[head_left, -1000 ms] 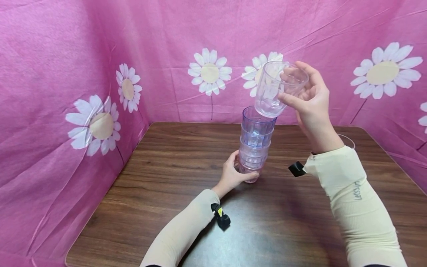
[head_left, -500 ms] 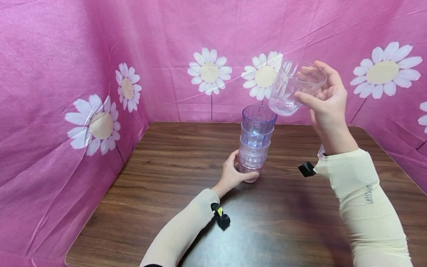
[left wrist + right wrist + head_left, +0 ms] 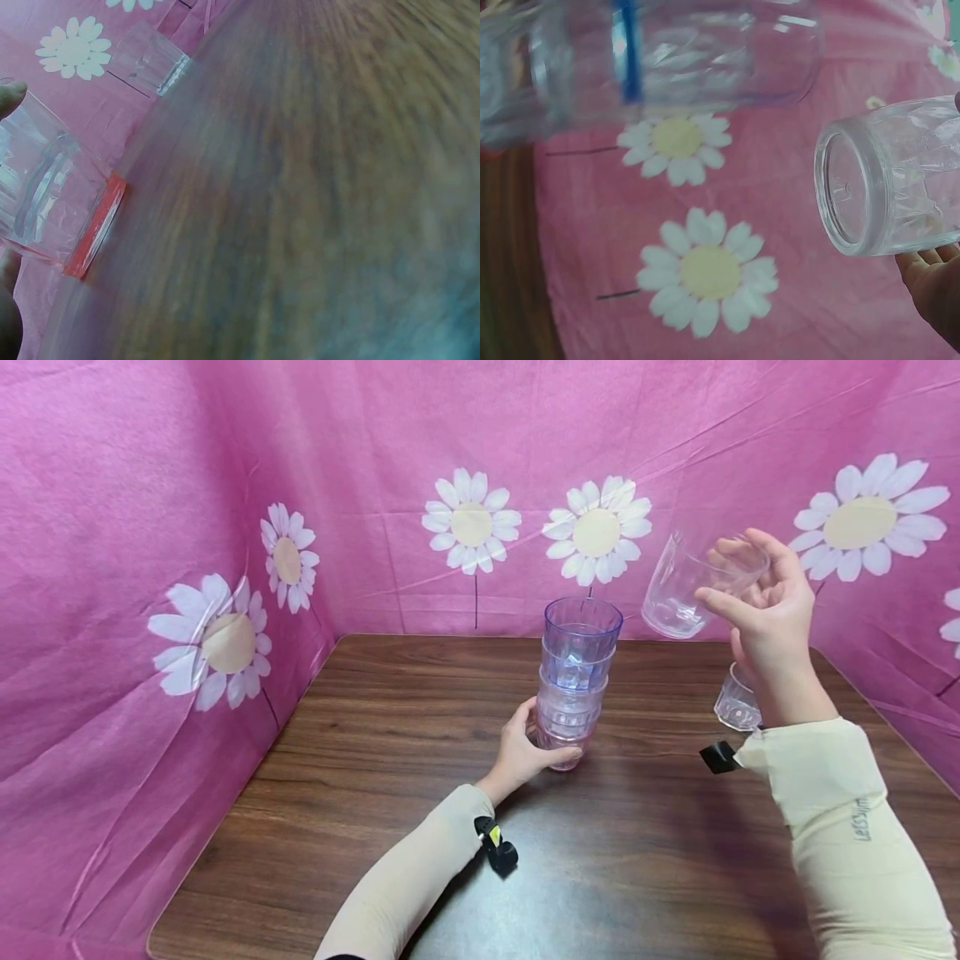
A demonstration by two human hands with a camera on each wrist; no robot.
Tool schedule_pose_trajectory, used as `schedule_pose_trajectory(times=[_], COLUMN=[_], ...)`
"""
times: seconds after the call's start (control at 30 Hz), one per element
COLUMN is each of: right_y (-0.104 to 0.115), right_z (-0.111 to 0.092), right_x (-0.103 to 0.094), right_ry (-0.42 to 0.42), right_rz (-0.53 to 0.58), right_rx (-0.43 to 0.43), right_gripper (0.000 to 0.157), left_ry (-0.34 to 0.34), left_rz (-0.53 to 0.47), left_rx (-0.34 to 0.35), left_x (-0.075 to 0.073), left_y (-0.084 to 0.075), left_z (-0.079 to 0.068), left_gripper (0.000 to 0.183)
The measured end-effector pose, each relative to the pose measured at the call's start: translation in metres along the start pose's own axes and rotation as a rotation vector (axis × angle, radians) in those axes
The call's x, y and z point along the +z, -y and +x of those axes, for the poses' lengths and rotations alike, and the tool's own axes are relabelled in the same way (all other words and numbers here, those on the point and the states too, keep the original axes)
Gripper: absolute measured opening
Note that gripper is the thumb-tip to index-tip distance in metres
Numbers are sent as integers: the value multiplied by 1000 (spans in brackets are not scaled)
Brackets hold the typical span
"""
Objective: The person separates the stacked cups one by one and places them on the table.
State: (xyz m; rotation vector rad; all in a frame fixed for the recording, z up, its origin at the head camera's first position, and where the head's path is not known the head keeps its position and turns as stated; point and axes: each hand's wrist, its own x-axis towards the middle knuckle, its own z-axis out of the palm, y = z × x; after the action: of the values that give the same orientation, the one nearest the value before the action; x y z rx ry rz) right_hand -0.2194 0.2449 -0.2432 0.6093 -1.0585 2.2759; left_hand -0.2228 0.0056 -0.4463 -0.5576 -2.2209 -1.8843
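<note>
While the left hand (image 3: 520, 755) grips the cup stack (image 3: 576, 672) low on the bench (image 3: 397, 718), the clear cup (image 3: 675, 606) the right hand (image 3: 776, 618) holds at its two o'clock could bump and topple it.

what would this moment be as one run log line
left hand: holds cup stack near base | right hand: holds clear cup aloft, tilted | another cup: on table

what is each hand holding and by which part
The right hand holds a clear cup near its rim; the left hand grips the cup stack near its bottom.
</note>
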Motion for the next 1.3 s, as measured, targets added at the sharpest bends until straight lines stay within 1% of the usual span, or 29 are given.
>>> schedule_pose_trajectory(times=[0.2,0.43,0.73,0.83,0.93,1.3], right_y=[-6,-9,-20,-24,-28,-42], right_z=[-7,-16,-30,-35,-40,-54], right_x=[-22,-42,-62,-70,-78,-106], right_ry=[-43,-71,-70,-73,-82,-109], right_rz=[-59,-115,-125,-112,-127,-257], right_rx=[36,95,118,141,166,225], right_gripper=[64,65,68,70,72,77], left_ry=[-2,0,4,2,-3,1], left_rz=[-4,-5,-14,-13,-8,2], left_rx=[-10,0,5,12,19,15], left_x=[0,1,1,1,1,1], left_y=[0,1,1,1,1,1], left_z=[-1,-2,-1,-1,-1,0], left_gripper=[85,85,85,85,84,83])
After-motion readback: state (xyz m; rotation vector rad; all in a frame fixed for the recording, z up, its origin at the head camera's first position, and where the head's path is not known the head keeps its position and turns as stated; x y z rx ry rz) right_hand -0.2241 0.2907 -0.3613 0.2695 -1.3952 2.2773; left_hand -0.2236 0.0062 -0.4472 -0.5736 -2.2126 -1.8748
